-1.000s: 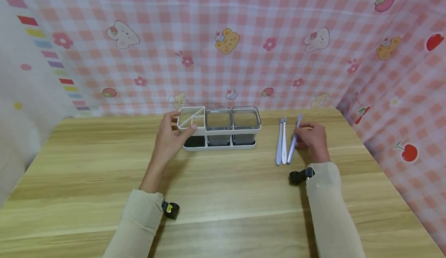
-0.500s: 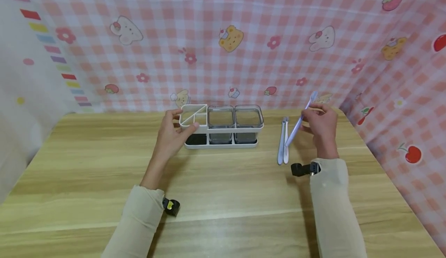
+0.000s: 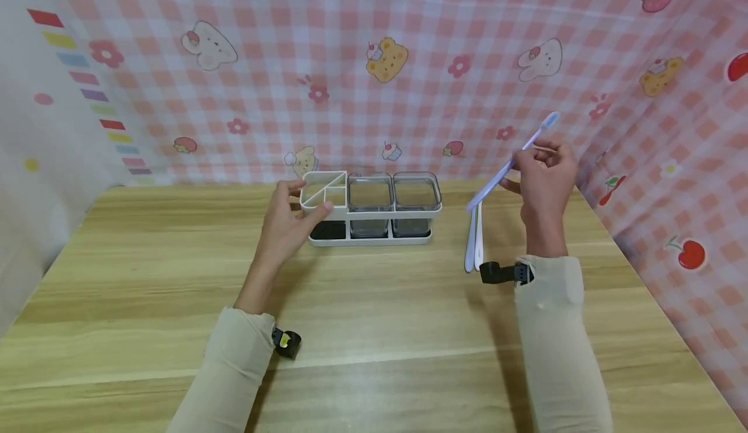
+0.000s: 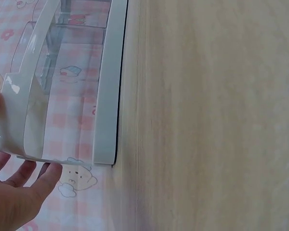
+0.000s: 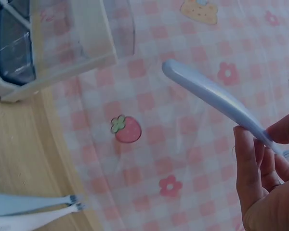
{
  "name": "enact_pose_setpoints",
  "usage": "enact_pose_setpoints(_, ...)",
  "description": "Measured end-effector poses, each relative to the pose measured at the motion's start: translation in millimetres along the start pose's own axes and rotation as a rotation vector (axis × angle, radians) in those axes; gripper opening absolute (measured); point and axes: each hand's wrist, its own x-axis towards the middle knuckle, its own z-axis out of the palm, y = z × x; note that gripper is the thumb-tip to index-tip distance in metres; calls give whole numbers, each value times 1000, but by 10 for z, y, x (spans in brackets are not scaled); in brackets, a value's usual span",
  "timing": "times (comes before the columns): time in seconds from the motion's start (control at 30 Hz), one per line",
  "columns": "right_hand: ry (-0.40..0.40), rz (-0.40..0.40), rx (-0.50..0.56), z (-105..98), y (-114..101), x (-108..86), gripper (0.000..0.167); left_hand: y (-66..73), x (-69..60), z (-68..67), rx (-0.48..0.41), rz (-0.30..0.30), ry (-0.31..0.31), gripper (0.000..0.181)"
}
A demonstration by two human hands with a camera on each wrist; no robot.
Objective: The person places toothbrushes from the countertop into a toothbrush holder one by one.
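My left hand (image 3: 286, 225) grips the left end of a white toothbrush holder (image 3: 369, 243), thumb on its front and fingers around its side. In the left wrist view, fingertips (image 4: 49, 179) touch the end of the upper rack. The holder has a divided compartment at left and two clear cups (image 3: 371, 194) beside it. My right hand (image 3: 545, 186) pinches a lilac toothbrush (image 3: 497, 178) in the air, bristle end up and to the right. In the right wrist view, the toothbrush handle (image 5: 207, 90) points toward the holder.
Two more toothbrushes, one bluish (image 3: 470, 250) and one white (image 3: 479, 245), lie side by side on the wooden table (image 3: 374, 329), right of the holder. A pink checked cloth (image 3: 327, 30) hangs behind the table and along the right side.
My right hand has lifted the lilac toothbrush off the table from beside the other two and tilted it. The left hand keeps its grip on the holder.
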Motion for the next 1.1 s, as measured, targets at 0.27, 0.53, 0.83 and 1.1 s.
enact_pose_setpoints(0.27,1,-61,9,88,-98,-73,24,-1,8,6,-11,9,-1,71)
enact_pose_setpoints(0.53,-19,-77,56,175,-174,-128,24,-7,13,23,3,6,-8,70)
enact_pose_setpoints(0.83,-71,-101,96,307,-213,-189,26,-17,13,2,-5,16,-4,70)
enact_pose_setpoints(1.1,-115,-143,113,399,-210,-239,25,-19,10,-3,8,28,1,69)
